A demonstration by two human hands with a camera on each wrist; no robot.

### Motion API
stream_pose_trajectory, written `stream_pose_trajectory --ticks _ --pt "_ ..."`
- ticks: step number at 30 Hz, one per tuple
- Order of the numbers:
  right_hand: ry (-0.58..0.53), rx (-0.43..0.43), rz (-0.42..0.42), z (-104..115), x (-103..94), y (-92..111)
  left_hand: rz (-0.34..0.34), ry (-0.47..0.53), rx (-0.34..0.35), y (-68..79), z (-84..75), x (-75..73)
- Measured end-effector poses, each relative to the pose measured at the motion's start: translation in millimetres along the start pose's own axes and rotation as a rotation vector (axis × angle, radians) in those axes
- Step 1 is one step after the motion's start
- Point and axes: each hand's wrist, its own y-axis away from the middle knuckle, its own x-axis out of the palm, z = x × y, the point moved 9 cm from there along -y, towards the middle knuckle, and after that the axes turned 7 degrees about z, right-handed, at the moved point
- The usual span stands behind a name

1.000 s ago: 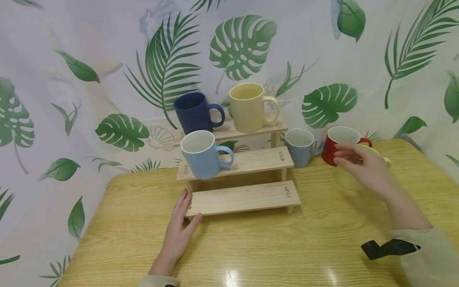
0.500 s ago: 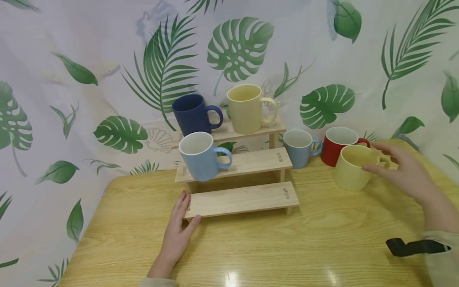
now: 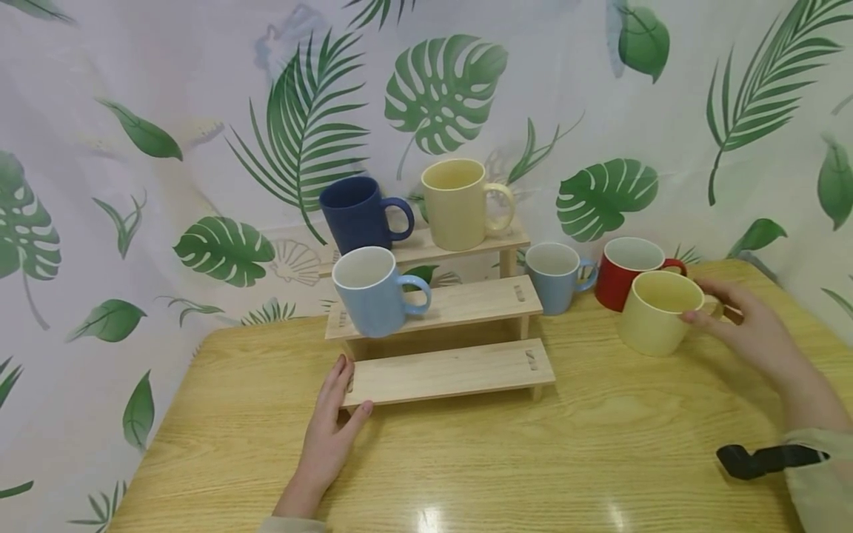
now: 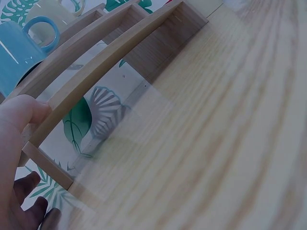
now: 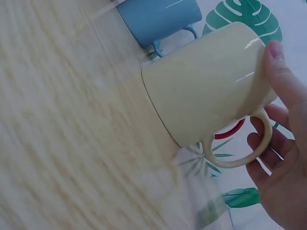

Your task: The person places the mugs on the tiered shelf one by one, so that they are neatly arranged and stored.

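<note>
The right hand has come away from the left side of the yellow mug, where it was a second ago, and is now round at the handle side, while the left hand stays by the wooden stand. From where I'm standing, the yellow mug is upright on the counter, over to the right, just in front of the red mug and partly covering it. The right hand is partly closed on the mug: the thumb lies against its wall near the rim, and the other fingers are bent behind the handle. The left hand is loosely open, its fingers lying along the left end of the stand's lowest step and its thumb at the front corner. The stand has three steps. Its top one carries a dark blue mug and, just beside it, a second yellow mug; a light blue mug sits toward the left of the middle step, its handle pointing right. A grey-blue mug stands on the counter near the stand's right end, left of the red mug. Behind everything hangs a pale cloth printed with green leaves and shells.
</note>
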Motion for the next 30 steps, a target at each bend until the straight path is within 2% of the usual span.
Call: stream_pose_trajectory --ticks 4,8,20,24,30 --pt "0.012 -0.015 -0.004 -1 -0.7 0 -0.002 0.001 0.000 -0.4 0.2 -0.7" --pt "-0.026 -0.022 -0.013 -3 -1.1 1 -0.002 0.001 -0.004 -0.9 -0.3 -1.6" --pt "-0.042 0.125 0.013 -21 4.6 0 -0.004 0.009 0.000 -3.8 1.7 -2.6" --pt "-0.063 0.168 -0.005 -30 7.3 4 -0.002 0.006 -0.005 -3.0 2.1 -0.9" --pt "-0.187 0.225 -0.035 -34 12.7 6 0.004 0.033 -0.052 1.2 -26.3 -5.2"
